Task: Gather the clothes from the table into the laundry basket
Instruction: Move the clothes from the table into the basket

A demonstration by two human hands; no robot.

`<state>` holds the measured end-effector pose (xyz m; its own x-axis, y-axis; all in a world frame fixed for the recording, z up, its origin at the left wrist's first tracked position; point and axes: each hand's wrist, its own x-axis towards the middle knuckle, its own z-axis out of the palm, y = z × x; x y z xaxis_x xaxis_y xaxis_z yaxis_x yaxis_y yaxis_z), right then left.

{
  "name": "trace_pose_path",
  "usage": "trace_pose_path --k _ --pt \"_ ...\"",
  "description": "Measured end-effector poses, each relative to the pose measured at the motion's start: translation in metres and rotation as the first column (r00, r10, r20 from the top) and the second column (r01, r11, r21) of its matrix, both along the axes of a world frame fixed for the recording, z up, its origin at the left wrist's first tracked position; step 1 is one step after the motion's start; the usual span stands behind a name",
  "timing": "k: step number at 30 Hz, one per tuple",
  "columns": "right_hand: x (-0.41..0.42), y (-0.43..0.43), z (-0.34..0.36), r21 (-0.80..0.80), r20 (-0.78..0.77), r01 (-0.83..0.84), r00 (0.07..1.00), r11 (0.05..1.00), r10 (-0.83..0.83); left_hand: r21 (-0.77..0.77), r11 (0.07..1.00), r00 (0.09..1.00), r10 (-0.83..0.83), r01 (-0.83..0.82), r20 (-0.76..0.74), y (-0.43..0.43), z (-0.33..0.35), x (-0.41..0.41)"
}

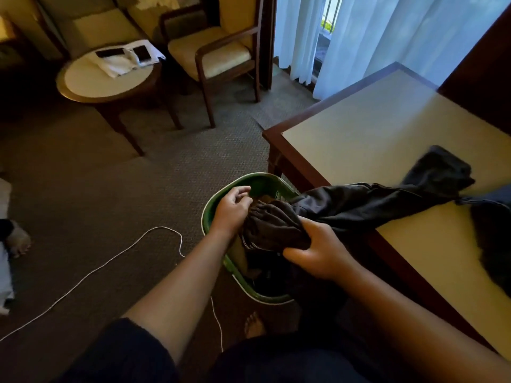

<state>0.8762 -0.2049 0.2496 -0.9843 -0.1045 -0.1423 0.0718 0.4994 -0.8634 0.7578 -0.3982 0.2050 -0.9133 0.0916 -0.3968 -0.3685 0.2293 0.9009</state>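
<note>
A long dark garment (367, 201) stretches from the beige-topped table (381, 139) down over its edge into the green laundry basket (221, 194) on the floor. My left hand (232, 210) pinches the garment's gathered waistband above the basket. My right hand (320, 251) grips the bunched fabric just below. Other dark clothes lie inside the basket. Another dark piece of clothing (495, 236) rests on the table at the right edge of view.
A white cord (110, 261) snakes over the carpet left of the basket. A round side table (107, 78) with phones and white cloth stands at the back left, a wooden armchair (218, 53) beside it. My bare foot (254, 324) is by the basket.
</note>
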Motion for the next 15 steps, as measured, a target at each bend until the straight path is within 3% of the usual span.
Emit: trace_pose_path --k 4,7,10,13,15 --pt "-0.009 -0.014 0.005 0.025 -0.042 -0.150 0.988 0.988 0.151 0.185 0.976 0.990 0.101 -0.117 0.096 -0.011 0.000 0.008" --pt "-0.014 -0.018 0.000 0.072 -0.096 -0.163 0.981 0.984 0.170 0.194 0.967 0.985 0.149 -0.163 0.085 -0.017 0.002 0.012" --pt "-0.020 -0.016 -0.003 0.214 -0.079 -0.114 0.988 0.970 0.134 0.114 0.980 0.985 0.156 -0.164 0.074 -0.021 -0.003 0.013" --pt "-0.026 -0.005 -0.015 0.556 0.183 -0.251 0.967 0.793 0.177 -0.091 0.996 0.998 0.026 -0.021 0.050 -0.020 -0.017 0.016" --pt "-0.021 0.003 -0.026 0.624 0.293 -0.298 0.946 0.722 0.137 -0.208 0.973 0.994 -0.090 0.099 0.055 -0.017 -0.023 0.024"
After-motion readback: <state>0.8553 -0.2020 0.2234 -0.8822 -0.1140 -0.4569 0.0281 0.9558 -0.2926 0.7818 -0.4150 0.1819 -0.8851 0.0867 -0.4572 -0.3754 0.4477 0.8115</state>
